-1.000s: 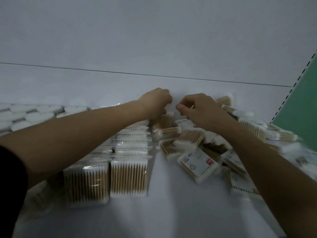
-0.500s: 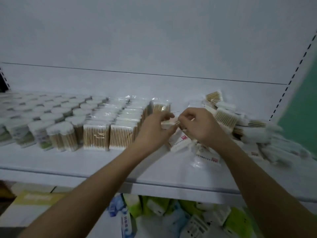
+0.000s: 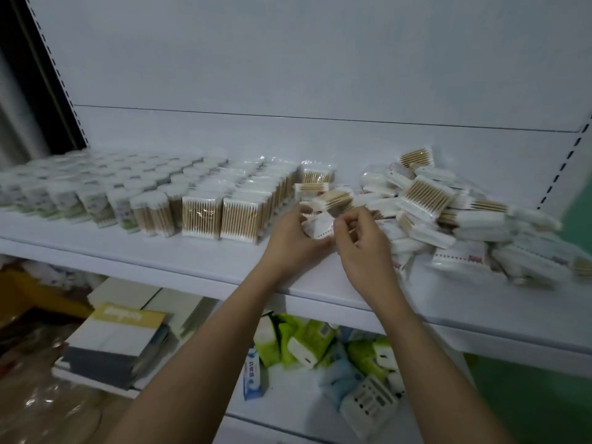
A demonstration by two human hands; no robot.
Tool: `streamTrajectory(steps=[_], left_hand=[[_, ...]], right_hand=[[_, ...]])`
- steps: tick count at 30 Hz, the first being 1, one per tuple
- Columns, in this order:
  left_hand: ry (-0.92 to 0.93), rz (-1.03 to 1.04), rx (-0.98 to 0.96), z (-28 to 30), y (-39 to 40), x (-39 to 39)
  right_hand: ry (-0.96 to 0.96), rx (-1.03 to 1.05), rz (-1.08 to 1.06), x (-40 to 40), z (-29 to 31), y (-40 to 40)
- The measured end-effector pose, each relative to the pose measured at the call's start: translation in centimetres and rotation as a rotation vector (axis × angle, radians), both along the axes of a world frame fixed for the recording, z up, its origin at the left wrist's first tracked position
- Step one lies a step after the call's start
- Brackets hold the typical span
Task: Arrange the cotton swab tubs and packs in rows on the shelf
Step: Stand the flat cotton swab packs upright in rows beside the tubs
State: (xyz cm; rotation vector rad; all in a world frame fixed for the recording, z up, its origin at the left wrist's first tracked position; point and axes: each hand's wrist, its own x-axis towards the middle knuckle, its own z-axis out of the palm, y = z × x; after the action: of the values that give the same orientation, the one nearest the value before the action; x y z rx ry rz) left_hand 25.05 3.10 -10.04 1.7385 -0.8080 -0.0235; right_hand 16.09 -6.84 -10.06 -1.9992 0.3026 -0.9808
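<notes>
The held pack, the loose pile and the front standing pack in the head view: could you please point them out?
held pack (image 3: 318, 226), head view: its white printed face.
loose pile (image 3: 427, 195), head view: topmost pack's swab sticks.
front standing pack (image 3: 201, 216), head view: its front face.

A white back panel rises behind the white shelf, crossed by one thin horizontal seam, with perforated uprights at both sides. Left is a dark gap; right, a green wall. The light is dim and bluish.
</notes>
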Motion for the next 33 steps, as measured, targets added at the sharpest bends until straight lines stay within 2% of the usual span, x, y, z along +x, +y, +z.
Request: streamTrajectory(steps=[3,5,8,12,17,27,30,33], left_hand=[[-0.026,0.07,0.038,-0.3,1.0,0.3],[0.026,0.036,-0.017,-0.3,1.5,0.6],[0.137,-0.058,-0.11,-0.1,1.9,0.8],[0.215,-0.143,-0.138,0.1,1.9,0.9],[0.262,-0.173,-0.173,0.3,1.6,0.9],[0.275,-0.201,-0.395,0.5,1.4,0.8],[0.235,-0.207,-0.368,0.5,2.2,0.6],[0.216,-0.253,-0.172,1.8,3.9,1.4]], right_hand=[[-0.084,0.036,-0.057,-0.1,0.0,0.0],[-0.112,0.046,-0.086,-0.2,-0.1,-0.1],[-0.042,-0.004,-0.016,-0.3,-0.2,0.0],[0.044,-0.033,0.136,-0.1,-0.4,0.1],[0.026,-0.081,0.078,0.4,-0.6,-0.2],[0.013,-0.058,0.036,0.8,-1.1,-0.4],[0.049,-0.09,0.003,0.5,-0.9,-0.1],[0.075,-0.122,-0.001,0.0,-1.2,0.6]])
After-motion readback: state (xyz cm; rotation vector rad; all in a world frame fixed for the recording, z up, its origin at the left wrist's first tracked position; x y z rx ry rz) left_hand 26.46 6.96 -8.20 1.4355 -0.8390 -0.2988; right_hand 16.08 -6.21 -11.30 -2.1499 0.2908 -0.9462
